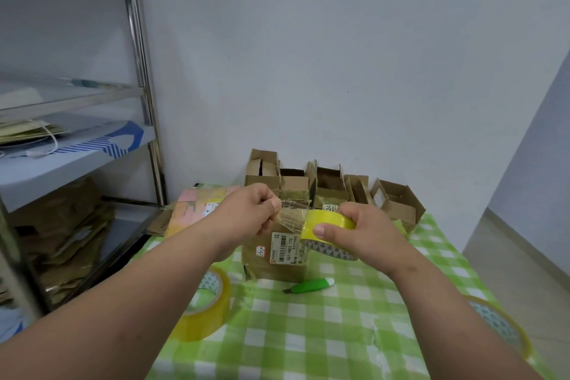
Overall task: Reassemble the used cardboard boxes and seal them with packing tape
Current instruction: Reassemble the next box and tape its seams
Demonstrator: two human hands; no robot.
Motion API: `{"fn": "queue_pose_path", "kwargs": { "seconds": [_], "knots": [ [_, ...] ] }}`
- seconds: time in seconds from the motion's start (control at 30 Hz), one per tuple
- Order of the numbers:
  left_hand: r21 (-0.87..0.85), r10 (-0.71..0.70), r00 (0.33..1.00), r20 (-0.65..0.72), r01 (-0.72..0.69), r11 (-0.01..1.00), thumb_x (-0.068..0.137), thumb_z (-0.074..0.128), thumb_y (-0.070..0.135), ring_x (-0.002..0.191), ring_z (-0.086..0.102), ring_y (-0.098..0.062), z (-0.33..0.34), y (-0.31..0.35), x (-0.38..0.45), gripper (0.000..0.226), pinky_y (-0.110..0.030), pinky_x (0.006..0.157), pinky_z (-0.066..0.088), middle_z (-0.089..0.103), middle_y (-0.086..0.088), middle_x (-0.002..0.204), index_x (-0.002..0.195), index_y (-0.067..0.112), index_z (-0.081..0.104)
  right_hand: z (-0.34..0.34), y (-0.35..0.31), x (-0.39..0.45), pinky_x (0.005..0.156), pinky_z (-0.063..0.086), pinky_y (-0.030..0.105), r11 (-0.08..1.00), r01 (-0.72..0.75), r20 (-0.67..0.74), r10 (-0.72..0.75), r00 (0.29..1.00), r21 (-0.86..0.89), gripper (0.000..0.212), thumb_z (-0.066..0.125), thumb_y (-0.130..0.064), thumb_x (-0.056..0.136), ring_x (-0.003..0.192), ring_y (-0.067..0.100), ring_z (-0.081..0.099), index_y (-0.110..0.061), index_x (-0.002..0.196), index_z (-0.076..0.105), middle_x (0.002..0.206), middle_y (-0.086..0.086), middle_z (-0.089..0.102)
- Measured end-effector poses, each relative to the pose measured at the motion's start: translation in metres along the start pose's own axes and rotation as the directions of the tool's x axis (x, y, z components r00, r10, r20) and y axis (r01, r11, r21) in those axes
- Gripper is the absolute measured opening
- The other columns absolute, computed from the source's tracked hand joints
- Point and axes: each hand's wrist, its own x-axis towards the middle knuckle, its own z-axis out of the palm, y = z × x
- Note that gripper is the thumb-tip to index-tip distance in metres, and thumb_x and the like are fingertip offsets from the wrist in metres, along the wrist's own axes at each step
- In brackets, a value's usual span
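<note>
Fingers (pixel 319 230) of the right hand (pixel 354 233) curl round a yellow tape roll (pixel 327 236), thumb pressed on its outer face, holding it on edge above the table. Opposite, the left hand (pixel 251 210) pinches the free end of the clear tape strip (pixel 291 214) between thumb and bent fingers, so the strip stretches taut between the two hands. Both forearms reach in from the lower corners.

Just beneath the hands stands a closed cardboard box (pixel 274 259) on a green-and-white checked tablecloth (pixel 324 333). Its white shipping label (pixel 288 247) reads "507-P802 T70" above a barcode; a small sticker beside it bears handwriting, perhaps "33-70", too blurred to be sure. A green utility knife (pixel 310 285) lies just in front of the box. Two spare tape rolls (pixel 206 302) lie at the near left and near right. Open-topped boxes (pixel 330 187) line the white wall behind. A metal shelf rack (pixel 135 71) at the left holds flattened cardboard (pixel 61 241).
</note>
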Motion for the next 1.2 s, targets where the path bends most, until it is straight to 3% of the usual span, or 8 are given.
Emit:
{"fn": "queue_pose_path", "kwargs": {
  "seconds": [0.27, 0.47, 0.63, 0.73, 0.9, 1.0, 1.07, 1.2],
  "knots": [
    [-0.174, -0.078, 0.997, -0.011, 0.074, 0.982, 0.101, 0.052, 0.013, 0.067, 0.055, -0.018, -0.016, -0.003, 0.012, 0.019, -0.053, 0.086, 0.058, 0.057, -0.007, 0.076, 0.084, 0.008, 0.058, -0.005, 0.003, 0.003, 0.05, 0.035, 0.025, 0.971, -0.06, -0.101, 0.038, 0.994, -0.23, 0.052, 0.071, -0.063, 0.075, 0.049, 0.007, 0.045, -0.02, 0.059, 0.047, 0.051, -0.008, 0.046],
    [-0.29, -0.096, 0.993, 0.074, 0.114, 0.95, 0.101, 0.053, 0.011, 0.071, 0.057, -0.016, -0.027, -0.003, 0.014, 0.014, -0.045, 0.078, 0.061, 0.06, -0.007, 0.077, 0.088, 0.006, 0.057, -0.004, 0.004, 0.003, 0.042, 0.03, 0.011, 0.997, -0.037, -0.084, 0.043, 0.996, 0.066, 0.051, 0.066, -0.06, 0.069, 0.043, 0.002, 0.038, -0.012, 0.064, 0.051, 0.053, -0.009, 0.04],
    [-0.352, -0.102, 0.987, 0.123, 0.139, 0.926, 0.1, 0.054, 0.012, 0.07, 0.056, -0.016, -0.022, -0.014, 0.016, 0.014, -0.048, 0.08, 0.06, 0.058, -0.007, 0.078, 0.087, 0.007, 0.057, -0.001, 0.014, 0.003, 0.053, 0.028, 0.023, 0.984, -0.041, -0.077, 0.055, 0.995, 0.176, 0.045, 0.06, -0.038, 0.093, 0.05, 0.006, 0.032, -0.014, 0.06, 0.041, 0.054, -0.012, 0.034],
    [-0.474, -0.141, 0.976, 0.165, 0.204, 0.856, 0.102, 0.049, 0.012, 0.067, 0.053, -0.015, -0.02, -0.016, 0.019, 0.014, -0.049, 0.078, 0.06, 0.055, -0.009, 0.08, 0.098, 0.003, 0.059, 0.0, 0.019, 0.004, 0.055, 0.028, 0.025, 0.98, -0.093, -0.015, 0.097, 0.995, 0.175, 0.032, 0.045, -0.032, 0.069, 0.059, 0.009, 0.036, 0.0, 0.07, 0.049, 0.065, -0.004, 0.041],
    [-0.616, -0.267, 0.94, 0.214, 0.342, 0.71, 0.106, 0.041, 0.016, 0.056, 0.044, -0.015, -0.013, -0.013, 0.021, 0.025, -0.053, 0.072, 0.06, 0.048, -0.009, 0.075, 0.106, 0.0, 0.06, 0.003, 0.029, -0.002, 0.068, 0.034, 0.035, 0.961, -0.13, 0.077, 0.114, 0.991, 0.246, 0.033, 0.054, -0.025, 0.059, 0.07, 0.018, 0.047, 0.001, 0.078, 0.06, 0.068, 0.002, 0.052],
    [-0.45, -0.304, 0.929, 0.21, 0.368, 0.814, 0.1, 0.049, 0.041, 0.056, 0.037, -0.013, -0.005, -0.013, 0.017, 0.044, -0.046, 0.072, 0.06, 0.043, -0.005, 0.071, 0.101, 0.001, 0.067, 0.004, 0.034, -0.002, 0.066, 0.041, 0.035, 0.968, -0.11, 0.076, 0.095, 0.993, 0.225, 0.025, 0.061, -0.024, 0.06, 0.068, 0.016, 0.053, -0.008, 0.078, 0.067, 0.069, 0.0, 0.06],
    [-0.122, -0.235, 0.943, 0.234, 0.268, 0.956, 0.089, 0.062, 0.053, 0.063, 0.045, -0.012, 0.0, -0.014, 0.014, 0.046, -0.033, 0.069, 0.055, 0.059, -0.005, 0.083, 0.102, 0.01, 0.074, 0.004, 0.033, -0.003, 0.062, 0.044, 0.032, 0.979, -0.09, 0.069, 0.078, 0.995, 0.185, 0.009, 0.071, -0.017, 0.067, 0.063, 0.012, 0.055, -0.016, 0.075, 0.069, 0.069, -0.002, 0.062],
    [0.202, -0.147, 0.951, 0.273, 0.092, 0.975, 0.08, 0.081, 0.032, 0.067, 0.052, 0.0, 0.007, -0.015, 0.013, 0.008, -0.02, 0.062, 0.041, 0.07, 0.016, 0.075, 0.079, 0.024, 0.079, 0.007, 0.035, -0.004, 0.068, 0.042, 0.028, 0.999, -0.05, 0.067, 0.049, 0.997, 0.017, 0.013, 0.075, -0.023, 0.074, 0.07, 0.013, 0.055, -0.033, 0.073, 0.067, 0.071, -0.006, 0.063]
  ]
}}
